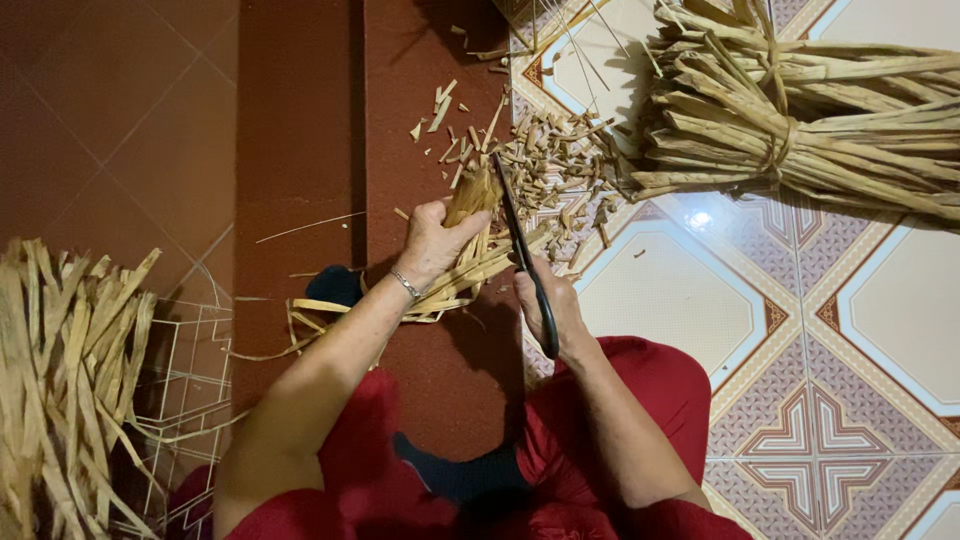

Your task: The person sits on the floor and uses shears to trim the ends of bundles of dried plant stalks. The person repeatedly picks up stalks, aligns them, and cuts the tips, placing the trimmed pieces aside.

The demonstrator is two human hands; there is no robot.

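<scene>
The left hand (432,243) squeezes a bunch of dry straw strips (470,262), fingers wrapped tight around it. The right hand (552,305) holds black scissors (522,255) just beside that grip, fingers curled through the handles, blades by the strip tips. Little cut bits (545,160) lie just past the strips.

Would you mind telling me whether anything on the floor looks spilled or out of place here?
Yes: short cut scraps lie scattered over the floor beyond the scissors, across both the red floor and the patterned tiles. The tied bundle and the strips held in the left hand look tidy.
</scene>
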